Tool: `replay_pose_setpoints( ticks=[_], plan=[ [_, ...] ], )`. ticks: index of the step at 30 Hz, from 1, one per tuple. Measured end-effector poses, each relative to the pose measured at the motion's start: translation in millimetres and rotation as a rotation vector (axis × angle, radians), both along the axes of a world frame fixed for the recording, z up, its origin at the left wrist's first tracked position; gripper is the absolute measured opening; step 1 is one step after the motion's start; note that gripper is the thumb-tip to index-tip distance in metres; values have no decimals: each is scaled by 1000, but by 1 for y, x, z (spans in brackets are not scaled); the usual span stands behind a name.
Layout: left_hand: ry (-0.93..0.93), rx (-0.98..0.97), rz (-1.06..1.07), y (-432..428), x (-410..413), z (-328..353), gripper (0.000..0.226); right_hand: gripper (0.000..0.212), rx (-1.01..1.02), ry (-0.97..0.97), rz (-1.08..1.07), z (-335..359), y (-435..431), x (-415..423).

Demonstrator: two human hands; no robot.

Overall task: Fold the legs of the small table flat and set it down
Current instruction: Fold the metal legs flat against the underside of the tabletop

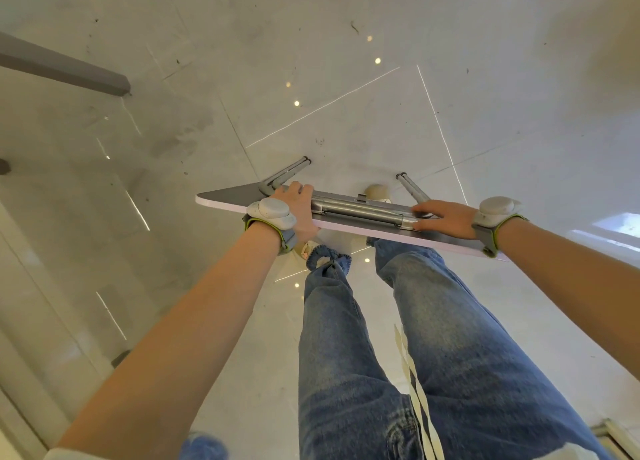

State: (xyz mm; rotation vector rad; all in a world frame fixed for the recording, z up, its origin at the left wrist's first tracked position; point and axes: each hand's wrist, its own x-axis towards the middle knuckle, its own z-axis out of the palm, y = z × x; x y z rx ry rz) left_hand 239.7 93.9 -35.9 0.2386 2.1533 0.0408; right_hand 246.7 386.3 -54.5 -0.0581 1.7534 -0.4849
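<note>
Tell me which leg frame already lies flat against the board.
The near leg frame, lying flat along the board between both hands. The far legs still stick out away from it.

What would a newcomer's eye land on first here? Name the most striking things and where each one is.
First, the small folding table, held underside-up in mid-frame above the person's jeans. The left hand has its grip on the near edge by one leg pair, and the right hand lies on the metal frame. Two leg ends still jut out toward the glossy tiled floor.

left hand (pixel 294 210) gripping, right hand (pixel 446 217) flat — arms outstretched
</note>
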Motion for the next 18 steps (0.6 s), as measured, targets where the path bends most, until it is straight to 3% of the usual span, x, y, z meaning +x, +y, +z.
replay_pose_setpoints(
  ticks=[10,18],
  plan=[
    [46,-46,25,3,4,4,68,53,-10,47,70,-1,3,-4],
    [144,-25,7,11,-33,7,50,57,6,86,92,24,-8,-43]
  ],
)
